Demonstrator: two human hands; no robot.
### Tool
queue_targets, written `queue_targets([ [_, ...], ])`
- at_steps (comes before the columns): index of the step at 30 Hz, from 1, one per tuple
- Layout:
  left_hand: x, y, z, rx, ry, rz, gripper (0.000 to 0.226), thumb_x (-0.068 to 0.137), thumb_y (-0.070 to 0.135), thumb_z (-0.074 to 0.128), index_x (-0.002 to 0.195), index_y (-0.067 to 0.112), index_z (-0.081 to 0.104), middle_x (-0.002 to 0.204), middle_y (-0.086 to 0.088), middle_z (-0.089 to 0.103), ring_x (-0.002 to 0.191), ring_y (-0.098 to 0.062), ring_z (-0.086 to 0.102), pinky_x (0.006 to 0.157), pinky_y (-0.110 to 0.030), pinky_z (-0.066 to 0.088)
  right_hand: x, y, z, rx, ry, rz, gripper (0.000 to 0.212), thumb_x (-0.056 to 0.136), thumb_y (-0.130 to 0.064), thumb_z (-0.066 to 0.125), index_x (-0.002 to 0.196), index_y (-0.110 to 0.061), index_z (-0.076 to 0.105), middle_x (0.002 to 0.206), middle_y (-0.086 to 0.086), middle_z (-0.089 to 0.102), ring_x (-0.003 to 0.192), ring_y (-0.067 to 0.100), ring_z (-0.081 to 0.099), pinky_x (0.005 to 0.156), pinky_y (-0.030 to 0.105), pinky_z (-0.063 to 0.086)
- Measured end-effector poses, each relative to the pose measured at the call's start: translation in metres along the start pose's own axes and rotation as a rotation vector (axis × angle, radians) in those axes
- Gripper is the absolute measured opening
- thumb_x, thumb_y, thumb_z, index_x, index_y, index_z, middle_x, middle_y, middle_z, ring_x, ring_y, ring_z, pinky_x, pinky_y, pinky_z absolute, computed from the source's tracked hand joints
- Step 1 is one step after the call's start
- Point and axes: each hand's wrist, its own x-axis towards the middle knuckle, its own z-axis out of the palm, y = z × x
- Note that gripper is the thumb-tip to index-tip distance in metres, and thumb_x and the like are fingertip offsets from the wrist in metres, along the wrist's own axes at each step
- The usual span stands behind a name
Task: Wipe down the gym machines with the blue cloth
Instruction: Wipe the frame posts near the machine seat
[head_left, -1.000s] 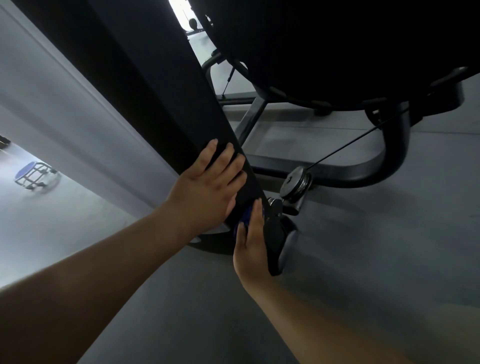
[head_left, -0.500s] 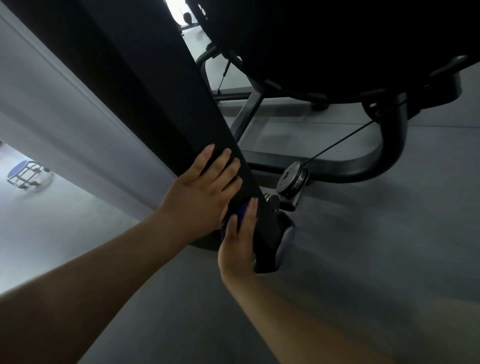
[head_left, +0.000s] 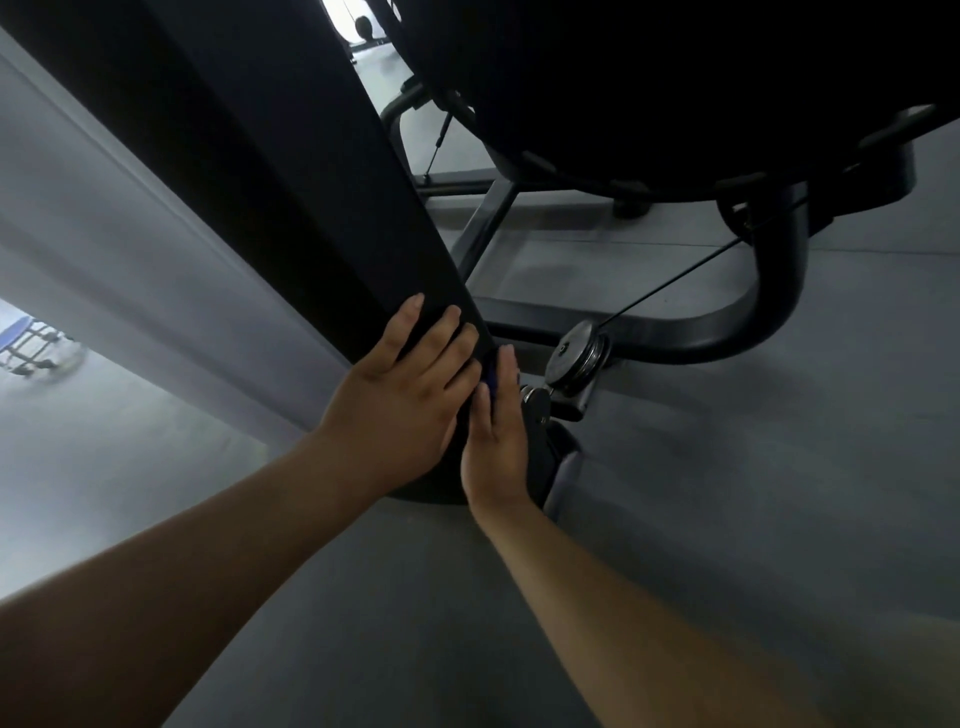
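One broad black column (head_left: 311, 208) fills the middle of the view, slanting from top left to its foot on the grey floor (head_left: 727, 519), and here the wiping is being done, low down near the base. No sheen or streak can be made out on the dark surface, so how much of it has been cleaned cannot be told. By judgement the job is well short of finished: the big dark pad (head_left: 675, 78) overhead, the curved frame tube (head_left: 769, 291) and whatever other machines stand out of view are left to be wiped.

Now the hands. The left hand (head_left: 400, 395) is laid flat on the column's face, fingers straight and spread, nothing grasped. The right hand (head_left: 493, 441) is set against the column's right edge just beside it, fingers extended, and the blue cloth (head_left: 491, 371) is pressed under them, only a sliver showing between the two hands.

Room is tight to the right: the pulley (head_left: 579, 353) is just beside the right fingertips, with its thin cable (head_left: 675, 280) running up and away. Open run is offered up the column's long edge; below, little is left before the foot.
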Motion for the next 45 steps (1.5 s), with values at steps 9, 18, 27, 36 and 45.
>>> queue_targets([
  [9,0.008,0.036,0.022,-0.014,-0.024,0.000,0.061,0.111,0.042,0.030,0.162,0.013,0.048,0.175,-0.017,0.033,0.166,-0.039,0.018,0.132,-0.065,-0.012,0.039,0.059,-0.011,0.006,0.146,0.216,0.049,0.114,-0.054,0.034,0.163,-0.045,0.037,0.162,-0.024,0.039,0.153,-0.002,0.033,0.125,0.027,0.028],
  [18,0.018,0.061,0.041,-0.045,-0.071,0.014,0.061,0.110,0.039,0.032,0.161,0.011,0.050,0.175,-0.016,0.035,0.166,-0.039,0.021,0.133,-0.065,-0.012,0.067,0.098,-0.051,-0.081,0.133,0.347,0.039,0.114,-0.041,0.038,0.148,-0.037,0.056,0.138,-0.013,0.067,0.129,0.007,0.061,0.111,0.035,0.043],
  [27,0.022,0.073,0.047,0.005,-0.138,0.014,0.066,0.111,0.043,0.023,0.169,0.014,0.035,0.181,-0.015,0.020,0.169,-0.037,0.009,0.128,-0.067,-0.021,0.070,0.111,-0.034,-0.106,0.279,0.335,0.020,0.114,-0.038,0.036,0.106,-0.038,0.054,0.104,-0.014,0.066,0.103,0.010,0.066,0.099,0.042,0.052],
  [36,0.022,0.077,0.043,0.023,-0.168,-0.011,0.067,0.111,0.044,0.019,0.172,0.016,0.027,0.182,-0.014,0.012,0.169,-0.036,0.002,0.127,-0.067,-0.023,0.053,0.115,-0.010,0.115,0.353,0.263,0.047,0.111,-0.043,0.045,0.157,-0.035,0.049,0.160,-0.010,0.054,0.149,0.007,0.047,0.127,0.042,0.038],
  [45,0.021,0.072,0.043,-0.019,-0.161,-0.003,0.067,0.111,0.045,0.025,0.169,0.014,0.036,0.181,-0.015,0.017,0.169,-0.036,0.007,0.132,-0.066,-0.013,0.065,0.149,-0.031,-0.125,0.270,0.200,0.041,0.114,-0.042,0.036,0.149,-0.036,0.056,0.151,-0.010,0.061,0.140,0.007,0.055,0.122,0.038,0.042],
])
